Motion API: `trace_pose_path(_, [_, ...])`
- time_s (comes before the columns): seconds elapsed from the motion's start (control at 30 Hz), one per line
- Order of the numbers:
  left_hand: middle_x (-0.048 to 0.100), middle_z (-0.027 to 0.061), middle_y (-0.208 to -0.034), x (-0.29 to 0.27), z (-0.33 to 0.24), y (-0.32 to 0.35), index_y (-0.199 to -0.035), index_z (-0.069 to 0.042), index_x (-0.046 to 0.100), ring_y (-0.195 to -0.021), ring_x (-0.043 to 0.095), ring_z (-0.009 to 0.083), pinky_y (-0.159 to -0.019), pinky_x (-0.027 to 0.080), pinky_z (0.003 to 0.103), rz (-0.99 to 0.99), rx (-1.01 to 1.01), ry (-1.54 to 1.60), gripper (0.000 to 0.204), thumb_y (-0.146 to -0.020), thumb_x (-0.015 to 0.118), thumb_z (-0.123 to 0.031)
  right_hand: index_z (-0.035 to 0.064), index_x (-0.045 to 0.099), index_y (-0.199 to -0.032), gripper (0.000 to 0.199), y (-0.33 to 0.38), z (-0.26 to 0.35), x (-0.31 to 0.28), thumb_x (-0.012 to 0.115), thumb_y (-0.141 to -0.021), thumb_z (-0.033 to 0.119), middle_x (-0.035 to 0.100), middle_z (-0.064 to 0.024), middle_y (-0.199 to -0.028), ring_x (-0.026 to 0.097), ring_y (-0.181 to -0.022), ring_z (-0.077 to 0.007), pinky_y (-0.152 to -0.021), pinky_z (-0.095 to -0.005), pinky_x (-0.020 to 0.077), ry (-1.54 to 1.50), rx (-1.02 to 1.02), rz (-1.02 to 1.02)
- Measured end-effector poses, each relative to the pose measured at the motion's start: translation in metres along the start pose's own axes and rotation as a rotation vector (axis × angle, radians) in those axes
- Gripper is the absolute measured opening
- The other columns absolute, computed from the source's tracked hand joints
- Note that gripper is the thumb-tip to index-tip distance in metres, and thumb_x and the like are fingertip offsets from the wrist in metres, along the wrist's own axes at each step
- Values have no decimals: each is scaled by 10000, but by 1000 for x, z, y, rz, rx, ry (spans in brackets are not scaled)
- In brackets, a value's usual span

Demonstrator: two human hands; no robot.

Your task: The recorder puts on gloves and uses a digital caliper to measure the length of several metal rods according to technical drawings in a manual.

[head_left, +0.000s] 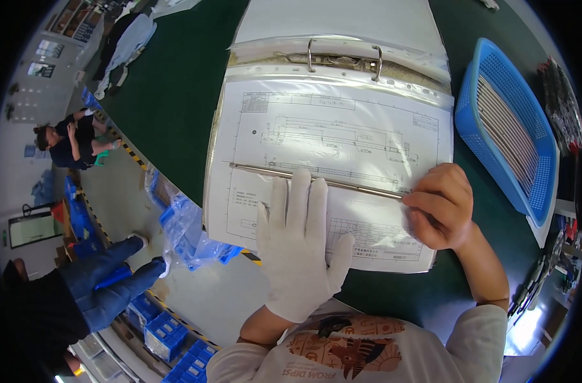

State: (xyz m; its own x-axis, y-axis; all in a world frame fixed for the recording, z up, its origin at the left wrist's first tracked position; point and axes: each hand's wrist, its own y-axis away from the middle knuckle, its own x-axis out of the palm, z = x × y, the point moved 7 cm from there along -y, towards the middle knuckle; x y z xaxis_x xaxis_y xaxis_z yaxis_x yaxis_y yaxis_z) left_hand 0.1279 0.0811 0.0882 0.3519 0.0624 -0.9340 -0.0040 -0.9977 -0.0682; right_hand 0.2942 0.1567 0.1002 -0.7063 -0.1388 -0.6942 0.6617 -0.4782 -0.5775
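Note:
A thin, shiny metal rod (361, 188) lies slantwise across a technical drawing (380, 236) in a plastic sleeve. The sleeve belongs to an open ring binder (345, 62) on the green table. My left hand (298, 246), in a white glove, rests flat on the page with its fingers spread; the fingertips touch the rod's middle. At the rod's right end, my bare right hand (442, 205) pinches it between thumb and fingers. The rod's left end reaches past my gloved fingers and is uncovered.
Right of the binder, a blue plastic basket (495, 156) holds several similar rods (508, 127). Dark bundled items (560, 102) lie beyond it. Left of the green table (176, 108) are plastic-wrapped blue bins (185, 226), a seated person (74, 140) and another person's legs (112, 277).

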Motion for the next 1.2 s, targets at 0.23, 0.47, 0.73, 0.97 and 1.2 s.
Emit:
trace_pose_path(0.23, [372, 242, -1332, -3, 2, 0, -1300, 37, 387, -1162, 377, 456, -941, 280, 571, -13, 27, 28, 647, -789, 539, -332, 61, 650, -758, 189, -3, 1, 0, 625, -573, 91, 548, -66, -717, 500, -579, -227, -552, -327, 378, 8, -5, -19])
trace_pose_path(0.47, [396, 235, -1304, -6, 4, -3, -1288, 47, 389, -1127, 400, 440, -906, 308, 548, -55, 43, 63, 650, -773, 551, -315, 58, 651, -758, 179, -2, 2, -1, 628, -584, 95, 548, -71, -718, 505, -585, -228, -556, -328, 382, 8, -6, -20])
trace_pose_path(0.73, [391, 252, -1283, -8, 13, -4, -1265, 90, 385, -1114, 402, 421, -892, 324, 496, -93, 20, 48, 663, -746, 571, -279, 28, 637, -790, 174, 1, 1, 1, 608, -636, 103, 546, -96, -721, 495, -619, -238, -574, -345, 383, 4, -28, 12])
trace_pose_path(0.97, [396, 266, -1281, -13, 25, -5, -1255, 103, 388, -1140, 394, 433, -927, 307, 509, -145, -47, 18, 644, -750, 568, -253, 28, 636, -790, 172, 0, 2, 0, 607, -638, 103, 546, -97, -722, 496, -619, -236, -573, -346, 381, 3, -36, 3])
trace_pose_path(1.2, [400, 245, -1298, -22, 43, -3, -1271, 59, 402, -1176, 383, 420, -991, 265, 516, -214, -126, -121, 631, -757, 563, -269, 30, 634, -791, 171, 1, 1, 0, 606, -644, 110, 549, -95, -726, 494, -622, -235, -575, -345, 382, 0, -28, 2])
